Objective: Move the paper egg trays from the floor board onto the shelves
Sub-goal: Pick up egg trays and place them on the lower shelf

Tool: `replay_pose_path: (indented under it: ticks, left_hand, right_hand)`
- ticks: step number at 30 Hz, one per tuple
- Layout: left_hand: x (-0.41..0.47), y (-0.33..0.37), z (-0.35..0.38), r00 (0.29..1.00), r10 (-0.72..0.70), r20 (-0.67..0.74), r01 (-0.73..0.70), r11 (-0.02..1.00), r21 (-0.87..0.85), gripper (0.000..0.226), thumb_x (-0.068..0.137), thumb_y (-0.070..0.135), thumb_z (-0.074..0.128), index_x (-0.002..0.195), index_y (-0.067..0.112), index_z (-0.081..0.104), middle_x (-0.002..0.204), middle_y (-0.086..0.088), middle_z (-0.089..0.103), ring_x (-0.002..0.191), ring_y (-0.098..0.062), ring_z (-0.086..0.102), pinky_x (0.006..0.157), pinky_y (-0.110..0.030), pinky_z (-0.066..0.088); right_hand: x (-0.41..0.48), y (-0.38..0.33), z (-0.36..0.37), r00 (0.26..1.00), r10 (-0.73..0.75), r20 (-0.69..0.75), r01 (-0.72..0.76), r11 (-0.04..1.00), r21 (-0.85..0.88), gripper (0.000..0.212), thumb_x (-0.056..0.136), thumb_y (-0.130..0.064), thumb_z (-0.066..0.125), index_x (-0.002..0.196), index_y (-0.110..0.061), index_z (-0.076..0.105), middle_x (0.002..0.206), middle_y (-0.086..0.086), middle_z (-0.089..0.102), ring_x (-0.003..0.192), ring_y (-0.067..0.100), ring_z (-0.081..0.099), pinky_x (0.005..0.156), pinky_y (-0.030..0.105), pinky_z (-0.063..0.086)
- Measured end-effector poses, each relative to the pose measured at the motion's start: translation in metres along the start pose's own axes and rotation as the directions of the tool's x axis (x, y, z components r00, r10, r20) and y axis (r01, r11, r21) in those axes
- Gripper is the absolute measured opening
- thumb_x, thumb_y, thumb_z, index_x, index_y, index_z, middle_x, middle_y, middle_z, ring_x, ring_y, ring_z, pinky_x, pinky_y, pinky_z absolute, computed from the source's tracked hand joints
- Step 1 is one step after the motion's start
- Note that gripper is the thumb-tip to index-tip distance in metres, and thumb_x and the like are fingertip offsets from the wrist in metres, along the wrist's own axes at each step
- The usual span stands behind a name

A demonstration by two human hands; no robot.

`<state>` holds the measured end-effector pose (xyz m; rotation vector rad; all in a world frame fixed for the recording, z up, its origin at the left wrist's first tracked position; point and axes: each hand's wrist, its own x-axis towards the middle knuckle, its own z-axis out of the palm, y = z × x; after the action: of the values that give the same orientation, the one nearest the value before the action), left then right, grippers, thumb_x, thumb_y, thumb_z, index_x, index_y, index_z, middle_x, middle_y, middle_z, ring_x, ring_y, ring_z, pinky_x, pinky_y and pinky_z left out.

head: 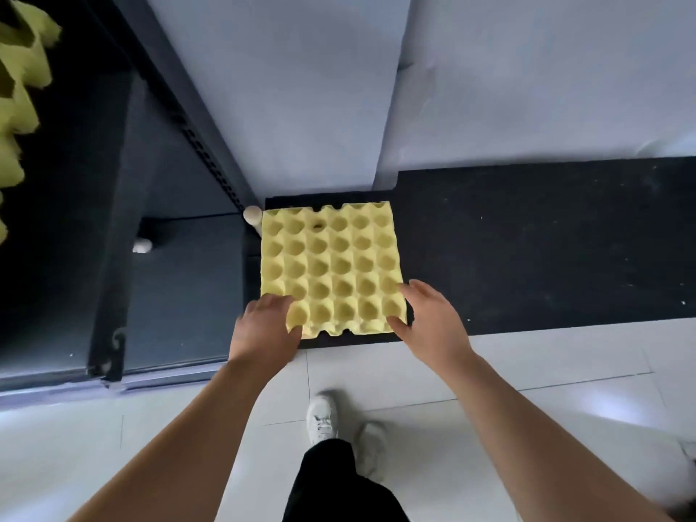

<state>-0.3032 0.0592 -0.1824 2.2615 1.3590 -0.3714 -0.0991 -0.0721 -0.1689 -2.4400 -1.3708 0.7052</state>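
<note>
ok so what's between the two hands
The near rows of the yellow egg tray on the black floor board, with the left hand and right hand at its near corners, seen in the head view.

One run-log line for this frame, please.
stage: pickup | egg tray: flat on floor board | left hand: at its near-left corner | right hand: at near-right corner | grip: unconfirmed

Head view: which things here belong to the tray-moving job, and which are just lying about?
Job: yellow paper egg tray; black floor board under it; dark metal shelf unit; yellow trays already shelved; left hand and right hand at the tray's near corners.
Lying about: small pale round object beside the tray's far left corner; white shoes.
</note>
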Motion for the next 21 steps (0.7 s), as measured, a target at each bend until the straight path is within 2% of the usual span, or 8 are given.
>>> replay_pose_path:
  ticks: [3,6,10,12,14,17,21]
  left_hand:
    - [0.03,-0.018,0.035,0.994,-0.089,0.069,0.088,0.996,0.022,0.067,0.085,0.036,0.063,0.144,0.024,0.032,0.145,-0.004,0.032,0.127,-0.026,0.036,0.101,-0.038,0.037]
    - [0.051,-0.036,0.066,0.978,-0.177,0.113,0.182,0.982,-0.041,0.086,0.076,0.038,0.073,0.146,0.029,0.023,0.147,-0.008,0.02,0.129,-0.032,0.033,0.099,-0.042,0.04]
    - [0.07,-0.054,0.095,0.963,-0.227,0.144,0.253,0.946,-0.201,0.099,0.067,0.033,0.081,0.145,0.035,0.019,0.134,-0.007,0.031,0.116,-0.032,0.044,0.086,-0.042,0.048]
    - [0.073,-0.057,0.104,0.965,-0.228,0.131,0.252,0.943,-0.215,0.102,0.068,0.031,0.082,0.147,0.034,0.018,0.129,-0.007,0.035,0.112,-0.031,0.048,0.085,-0.042,0.049]
    - [0.072,-0.058,0.107,0.971,-0.227,0.079,0.238,0.952,-0.194,0.099,0.07,0.029,0.08,0.147,0.031,0.018,0.129,-0.009,0.037,0.113,-0.033,0.048,0.091,-0.043,0.046]
    - [0.066,-0.054,0.101,0.98,-0.201,-0.001,0.198,0.964,-0.178,0.098,0.073,0.029,0.078,0.149,0.029,0.016,0.134,-0.009,0.035,0.116,-0.036,0.045,0.096,-0.044,0.041]
    - [0.054,-0.043,0.081,0.983,-0.165,-0.081,0.141,0.96,-0.241,0.091,0.076,0.03,0.076,0.148,0.029,0.02,0.14,-0.007,0.033,0.117,-0.036,0.043,0.098,-0.044,0.039]
  right_hand:
    - [0.026,0.022,0.043,0.996,0.059,0.063,-0.059,0.998,0.009,0.058,0.086,-0.033,0.065,0.138,-0.021,0.043,0.143,0.006,0.039,0.129,0.023,0.039,0.098,0.029,0.035]
    - [0.046,0.04,0.083,0.982,0.14,0.128,-0.145,0.989,0.033,0.075,0.082,-0.039,0.068,0.145,-0.029,0.029,0.155,0.005,0.014,0.137,0.022,0.028,0.107,0.032,0.033]
    - [0.062,0.057,0.122,0.96,0.202,0.194,-0.227,0.967,0.119,0.094,0.078,-0.038,0.073,0.149,-0.031,0.013,0.158,0.003,-0.01,0.145,0.023,0.009,0.112,0.038,0.029]
    - [0.065,0.06,0.132,0.962,0.203,0.18,-0.233,0.958,0.169,0.095,0.077,-0.035,0.075,0.149,-0.028,0.014,0.157,0.007,-0.01,0.144,0.027,0.008,0.113,0.038,0.028]
    - [0.066,0.06,0.136,0.974,0.19,0.124,-0.211,0.958,0.196,0.092,0.074,-0.032,0.077,0.148,-0.025,0.021,0.156,0.01,-0.001,0.141,0.032,0.014,0.111,0.037,0.029]
    - [0.065,0.059,0.132,0.982,0.174,0.071,-0.186,0.958,0.22,0.087,0.072,-0.029,0.078,0.144,-0.023,0.029,0.154,0.007,0.005,0.137,0.031,0.018,0.107,0.037,0.03]
    - [0.056,0.053,0.11,0.989,0.149,0.01,-0.145,0.944,0.295,0.081,0.07,-0.024,0.079,0.139,-0.027,0.036,0.149,-0.001,0.014,0.133,0.028,0.024,0.108,0.04,0.034]
